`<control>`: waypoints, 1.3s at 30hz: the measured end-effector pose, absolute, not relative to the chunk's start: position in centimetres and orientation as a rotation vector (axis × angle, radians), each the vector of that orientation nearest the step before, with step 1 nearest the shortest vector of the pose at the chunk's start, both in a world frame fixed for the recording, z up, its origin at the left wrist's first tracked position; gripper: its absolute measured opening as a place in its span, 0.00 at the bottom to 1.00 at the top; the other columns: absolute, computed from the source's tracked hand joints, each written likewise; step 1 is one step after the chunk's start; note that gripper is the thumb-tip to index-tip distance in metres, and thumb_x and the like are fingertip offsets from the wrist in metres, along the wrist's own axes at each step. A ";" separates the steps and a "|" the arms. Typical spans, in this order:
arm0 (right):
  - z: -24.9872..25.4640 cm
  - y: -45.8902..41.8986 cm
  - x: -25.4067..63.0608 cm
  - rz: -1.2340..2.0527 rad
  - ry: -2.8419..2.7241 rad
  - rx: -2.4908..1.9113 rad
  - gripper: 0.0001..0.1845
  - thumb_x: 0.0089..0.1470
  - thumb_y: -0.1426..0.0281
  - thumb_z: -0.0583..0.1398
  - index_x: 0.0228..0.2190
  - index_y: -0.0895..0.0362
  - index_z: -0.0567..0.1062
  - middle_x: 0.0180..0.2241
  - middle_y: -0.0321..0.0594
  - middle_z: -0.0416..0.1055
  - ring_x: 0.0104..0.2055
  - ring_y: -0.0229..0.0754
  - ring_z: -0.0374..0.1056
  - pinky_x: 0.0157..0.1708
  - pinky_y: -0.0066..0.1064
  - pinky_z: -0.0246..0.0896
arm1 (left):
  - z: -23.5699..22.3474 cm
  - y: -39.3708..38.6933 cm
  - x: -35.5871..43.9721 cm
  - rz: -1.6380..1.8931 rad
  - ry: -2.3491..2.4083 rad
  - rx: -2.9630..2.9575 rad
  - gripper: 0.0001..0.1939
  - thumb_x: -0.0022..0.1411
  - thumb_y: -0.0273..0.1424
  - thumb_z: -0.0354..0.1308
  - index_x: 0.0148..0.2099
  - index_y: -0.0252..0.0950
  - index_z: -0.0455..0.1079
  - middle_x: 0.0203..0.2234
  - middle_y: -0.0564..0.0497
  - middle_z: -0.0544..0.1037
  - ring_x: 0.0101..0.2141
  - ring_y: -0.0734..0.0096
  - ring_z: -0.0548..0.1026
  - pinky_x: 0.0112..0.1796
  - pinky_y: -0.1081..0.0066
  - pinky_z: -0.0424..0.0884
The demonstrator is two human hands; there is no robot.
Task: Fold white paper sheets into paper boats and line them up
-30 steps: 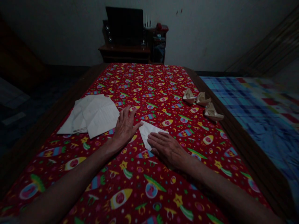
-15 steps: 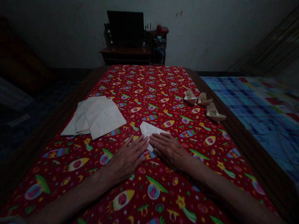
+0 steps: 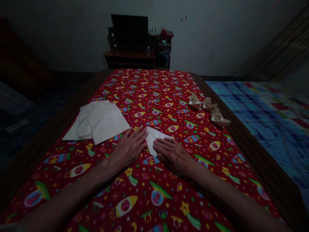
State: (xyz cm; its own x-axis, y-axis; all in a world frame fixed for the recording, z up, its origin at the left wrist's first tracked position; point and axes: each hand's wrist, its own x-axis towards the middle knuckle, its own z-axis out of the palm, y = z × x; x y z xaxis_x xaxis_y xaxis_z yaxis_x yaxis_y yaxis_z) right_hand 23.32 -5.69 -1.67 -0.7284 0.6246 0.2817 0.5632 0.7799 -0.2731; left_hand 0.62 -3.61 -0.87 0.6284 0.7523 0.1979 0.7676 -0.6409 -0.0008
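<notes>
A folded piece of white paper (image 3: pixel 154 134) lies flat on the red patterned cloth (image 3: pixel 154 180) between my hands. My right hand (image 3: pixel 172 153) rests flat over its right part, fingers stretched out and pointing left, so that part is hidden. At the paper's left edge is my left hand (image 3: pixel 130 145), open and palm down, its fingertips at or just beside the edge. Neither hand grips anything. To the left lies a stack of creased paper sheets (image 3: pixel 108 119). Three folded paper boats (image 3: pixel 219 118) stand near the cloth's right edge.
The cloth covers a table with a dark wooden edge (image 3: pixel 256 164). Beyond its far end stand a black monitor (image 3: pixel 129 33) and speakers on a wooden desk (image 3: pixel 130 55). On the right, lower down, spreads a blue checked cloth (image 3: pixel 243 112).
My left hand has slid up and to the left, off the lower part of the paper to its left edge. My right hand stays on the paper. The view has shifted slightly.
</notes>
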 end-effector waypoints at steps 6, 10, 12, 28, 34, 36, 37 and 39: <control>-1.1 -5.6 23.5 0.289 -2.617 -0.921 0.20 0.62 0.68 0.49 0.54 0.56 0.64 0.55 0.44 0.65 0.59 0.42 0.57 0.58 0.42 0.51 | -1.2 -6.7 1.7 -0.302 -1.206 -2.813 0.22 0.68 0.35 0.44 0.60 0.32 0.59 0.59 0.45 0.63 0.61 0.61 0.55 0.59 0.55 0.53; -0.1 -5.9 25.0 0.355 -2.727 -0.820 0.26 0.59 0.59 0.53 0.55 0.57 0.63 0.58 0.47 0.59 0.62 0.45 0.52 0.60 0.43 0.47 | -1.7 -8.2 1.7 -0.351 -1.205 -2.827 0.21 0.68 0.34 0.42 0.60 0.32 0.59 0.59 0.45 0.62 0.60 0.61 0.58 0.58 0.54 0.54; 0.2 -6.2 25.8 0.355 -2.748 -0.789 0.27 0.58 0.57 0.55 0.54 0.59 0.65 0.58 0.49 0.59 0.62 0.46 0.51 0.60 0.43 0.49 | -1.8 -8.2 1.4 -0.379 -1.185 -2.834 0.20 0.69 0.33 0.42 0.59 0.33 0.60 0.58 0.45 0.64 0.59 0.61 0.60 0.57 0.52 0.55; -1.6 -7.9 23.9 -0.191 -2.613 -0.848 0.16 0.57 0.73 0.54 0.47 0.64 0.69 0.48 0.53 0.70 0.52 0.51 0.64 0.50 0.43 0.63 | -1.9 -6.1 1.7 -0.705 -1.210 -2.959 0.17 0.66 0.27 0.46 0.55 0.31 0.63 0.50 0.44 0.69 0.51 0.62 0.64 0.51 0.60 0.66; -1.5 -8.1 23.1 -0.286 -2.597 -0.845 0.15 0.58 0.76 0.51 0.45 0.68 0.71 0.45 0.56 0.71 0.49 0.51 0.66 0.46 0.42 0.64 | -1.9 -6.2 1.7 -0.690 -1.228 -2.962 0.16 0.66 0.26 0.46 0.55 0.30 0.63 0.51 0.43 0.69 0.51 0.62 0.64 0.51 0.59 0.66; -1.4 -7.7 23.6 -0.188 -2.573 -0.816 0.15 0.59 0.76 0.50 0.44 0.65 0.72 0.45 0.52 0.73 0.48 0.49 0.67 0.45 0.41 0.64 | -1.8 -6.3 1.7 -0.674 -1.222 -2.958 0.16 0.66 0.26 0.46 0.55 0.30 0.63 0.51 0.43 0.69 0.51 0.61 0.65 0.50 0.58 0.66; -1.4 -7.3 24.0 -0.109 -2.549 -0.803 0.14 0.60 0.75 0.50 0.43 0.63 0.72 0.43 0.50 0.74 0.46 0.46 0.68 0.44 0.39 0.64 | -1.8 -6.3 1.7 -0.667 -1.218 -2.954 0.16 0.66 0.26 0.46 0.55 0.30 0.63 0.51 0.43 0.69 0.50 0.60 0.65 0.50 0.58 0.66; -1.2 -6.2 24.6 0.099 -2.481 -0.818 0.13 0.60 0.74 0.50 0.38 0.59 0.74 0.38 0.46 0.76 0.41 0.42 0.71 0.40 0.33 0.65 | -1.8 -6.5 1.8 -0.675 -1.203 -2.944 0.16 0.66 0.26 0.46 0.54 0.30 0.63 0.50 0.43 0.70 0.50 0.60 0.65 0.48 0.57 0.67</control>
